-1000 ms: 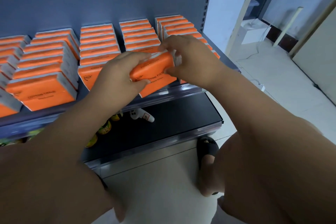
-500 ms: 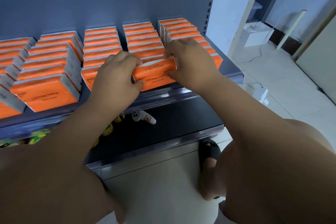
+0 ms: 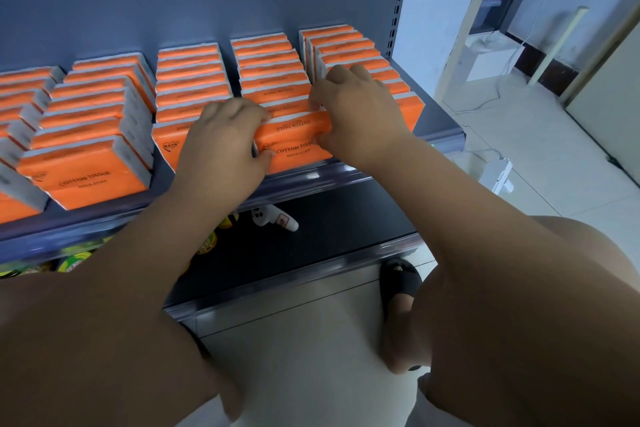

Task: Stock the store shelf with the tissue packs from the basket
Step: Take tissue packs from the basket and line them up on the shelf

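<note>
The soft orange tissue pack (image 3: 294,140) is down on the grey metal shelf (image 3: 445,140) now, at twelve o'clock — row front. Both grips, left hand (image 3: 225,139) and right hand (image 3: 356,111), still pinch its ends — almost stocked.

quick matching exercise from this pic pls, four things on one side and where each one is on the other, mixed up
Things
1. tissue pack
2. white bottle
3. black sandal
4. white box

Places
A. standing far back, at the top right of the picture
B. lying on the dark lower shelf
C. held by the left hand and the right hand at the front of the upper shelf
D. on the floor, just in front of the shelves

Pairs: 1-C, 2-B, 3-D, 4-A
</note>
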The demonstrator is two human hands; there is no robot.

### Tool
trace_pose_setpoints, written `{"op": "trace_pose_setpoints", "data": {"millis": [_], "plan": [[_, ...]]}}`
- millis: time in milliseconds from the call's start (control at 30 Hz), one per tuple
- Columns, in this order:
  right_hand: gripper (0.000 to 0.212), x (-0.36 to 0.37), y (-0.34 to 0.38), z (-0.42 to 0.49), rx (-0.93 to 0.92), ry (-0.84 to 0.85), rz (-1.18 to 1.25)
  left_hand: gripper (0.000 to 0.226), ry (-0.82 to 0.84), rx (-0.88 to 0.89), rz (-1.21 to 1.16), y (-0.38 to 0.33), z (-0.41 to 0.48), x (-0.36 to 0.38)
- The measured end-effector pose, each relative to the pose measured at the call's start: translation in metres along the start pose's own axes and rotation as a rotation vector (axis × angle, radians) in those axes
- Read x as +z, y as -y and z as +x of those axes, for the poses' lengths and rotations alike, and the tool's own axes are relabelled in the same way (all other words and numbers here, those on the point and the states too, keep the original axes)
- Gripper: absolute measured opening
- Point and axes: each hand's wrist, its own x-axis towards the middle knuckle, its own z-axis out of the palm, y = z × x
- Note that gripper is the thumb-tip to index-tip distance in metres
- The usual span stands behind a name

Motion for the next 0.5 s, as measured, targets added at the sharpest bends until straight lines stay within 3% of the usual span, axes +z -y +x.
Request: {"op": "trace_pose_setpoints", "data": {"millis": [267,500], "plan": [[0.047,-0.0001,0.0038,-0.0011,-0.001,0.011,0.019,0.054,-0.005,-0.043,0.03,0.0011,0.0001,-0.0012],[0.035,0.0012,0.0031,-0.002,-0.005,0.015,0.021,0.047,0.015,-0.008,0.043,0.0059,0.0003,-0.0031]]}}
